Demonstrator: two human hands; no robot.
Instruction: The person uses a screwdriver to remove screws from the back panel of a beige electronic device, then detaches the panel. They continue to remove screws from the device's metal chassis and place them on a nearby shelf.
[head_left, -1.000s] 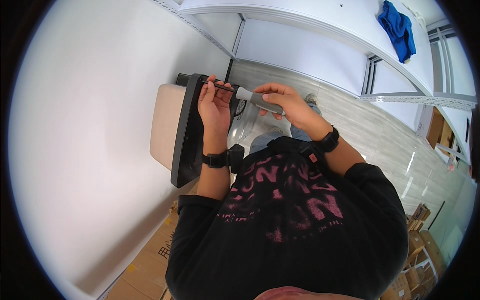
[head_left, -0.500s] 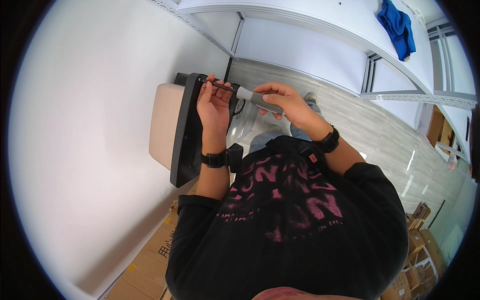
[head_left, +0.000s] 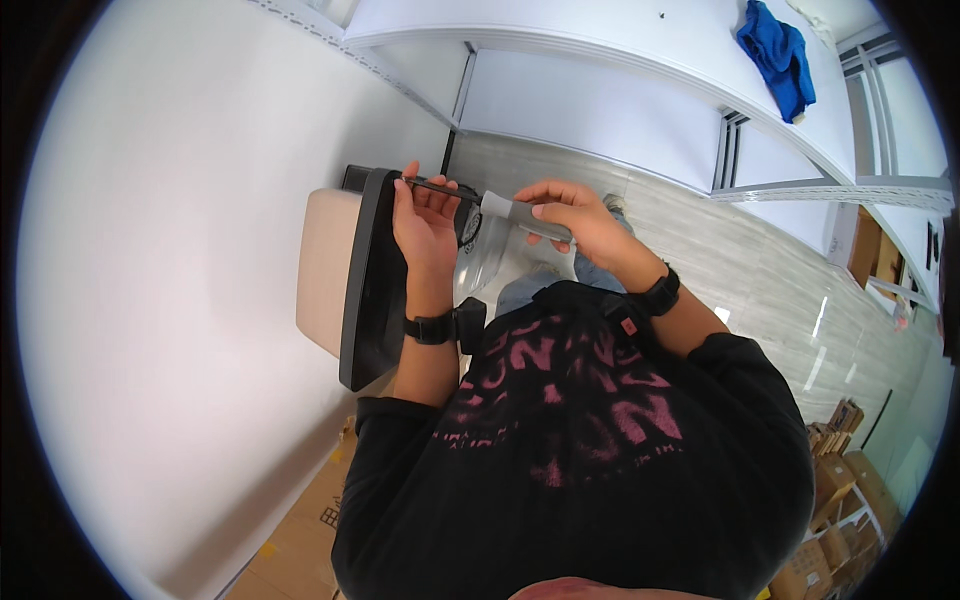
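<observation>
My right hand [head_left: 582, 222] is wrapped around the grey handle of a screwdriver [head_left: 536, 218]. Its dark shaft runs leftward across the fingers of my left hand [head_left: 426, 222]. With the palm turned up, my left hand steadies the shaft, its thumb and forefinger close to the tip. That tip is at the upper edge of a black panel [head_left: 364, 285] on a padded beige seat [head_left: 324, 270], which is tipped on its side beside the wall. My fingers hide exactly what the tip touches.
A white wall [head_left: 180, 250] rises at the left. White shelving [head_left: 590, 95] stands ahead, with a blue cloth [head_left: 778, 62] on top. Cardboard [head_left: 285, 535] lies at the lower left, and boxes [head_left: 835, 480] are stacked at the lower right. Clear plastic [head_left: 484, 262] is by my left wrist.
The view has shifted slightly, so the seat and hands appear a little lower. My left thumb and forefinger have come nearer the screwdriver's tip. My right hand keeps its hold on the handle.
</observation>
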